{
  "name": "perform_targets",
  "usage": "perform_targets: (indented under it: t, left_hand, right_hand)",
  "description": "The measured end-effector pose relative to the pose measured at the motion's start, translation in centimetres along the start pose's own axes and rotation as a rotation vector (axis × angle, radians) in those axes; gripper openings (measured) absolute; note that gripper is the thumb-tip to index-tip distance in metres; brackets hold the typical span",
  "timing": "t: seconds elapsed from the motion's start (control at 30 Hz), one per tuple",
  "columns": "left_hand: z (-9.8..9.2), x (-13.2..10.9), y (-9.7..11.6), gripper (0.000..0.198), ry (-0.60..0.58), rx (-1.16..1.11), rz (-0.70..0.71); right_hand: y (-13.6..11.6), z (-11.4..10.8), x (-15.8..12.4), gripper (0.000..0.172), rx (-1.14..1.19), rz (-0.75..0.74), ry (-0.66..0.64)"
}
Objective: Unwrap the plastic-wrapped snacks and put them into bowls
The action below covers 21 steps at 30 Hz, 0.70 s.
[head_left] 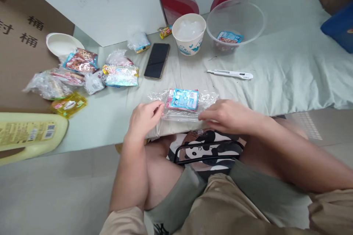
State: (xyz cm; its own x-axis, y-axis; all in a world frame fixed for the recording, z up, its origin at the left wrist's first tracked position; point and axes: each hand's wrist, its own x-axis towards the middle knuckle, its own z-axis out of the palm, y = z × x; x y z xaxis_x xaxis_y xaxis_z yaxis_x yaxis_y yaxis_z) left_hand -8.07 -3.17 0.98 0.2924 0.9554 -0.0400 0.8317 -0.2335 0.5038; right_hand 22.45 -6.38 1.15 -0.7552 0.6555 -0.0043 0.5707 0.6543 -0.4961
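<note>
A small stack of blue and pink snack packets (pixel 183 99) lies on or inside a clear plastic bag (pixel 206 98) near the front edge of the cloth-covered surface. At the bag's left edge, my left hand (pixel 145 117) is closed, thumb and index finger pinching the film. My right hand (pixel 227 115) reaches in from the right with curled fingers closed on the bag's lower right edge; its fingertips are partly hidden. Beyond the bag lies a white utility knife (pixel 231 74), apart from both hands.
Behind stand a paper cup (pixel 190 46) with clear plastic inside and a clear bowl (pixel 257 25) holding a blue packet. A phone (pixel 157 60) lies left of them. Several wrapped snacks (pixel 121 75), a white bowl (pixel 59 45) and a yellow bottle (pixel 33 132) are further left.
</note>
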Motion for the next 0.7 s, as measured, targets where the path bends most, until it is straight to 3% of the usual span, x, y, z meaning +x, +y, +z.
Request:
perform_targets:
  t: [0.07, 0.1, 0.2, 0.27, 0.33, 0.43, 0.5, 0.57, 0.7]
  left_hand:
    - [0.3, 0.1, -0.3, 0.014, 0.067, 0.053, -0.016]
    - [0.6, 0.3, -0.4, 0.024, 0.116, 0.081, 0.002]
    - [1.2, 1.0, -0.4, 0.051, 0.169, 0.115, 0.101]
    - [1.4, 1.5, -0.3, 0.047, 0.08, 0.071, 0.135]
    - [1.4, 1.8, 0.0, 0.033, -0.029, -0.028, 0.116]
    - [1.2, 2.0, 0.5, 0.021, -0.121, -0.252, 0.056]
    - [1.2, 2.2, 0.9, 0.019, -0.123, -0.412, 0.042]
    - [1.4, 2.3, 1.6, 0.02, -0.096, -0.587, 0.0]
    - [2.1, 2.6, 3.4, 0.03, -0.143, -1.058, -0.17]
  right_hand:
    - [-0.6, 0.6, 0.0, 0.028, 0.052, 0.091, -0.13]
    - [-0.7, 0.9, 0.2, 0.031, 0.039, 0.186, -0.142]
    - [-0.5, 2.2, 1.3, 0.039, -0.096, 0.533, 0.001]
    - [-0.1, 2.7, 2.0, 0.052, -0.175, 0.646, 0.134]
    - [0.1, 3.0, 2.4, 0.059, -0.236, 0.642, 0.253]
    - [0.0, 2.9, 2.8, 0.041, -0.324, 0.532, 0.406]
    - [-0.1, 2.9, 3.0, 0.034, -0.318, 0.383, 0.436]
    - [-0.1, 3.3, 3.2, 0.038, -0.238, 0.261, 0.431]
    - [0.7, 4.0, 3.8, 0.056, -0.029, 0.248, 0.437]
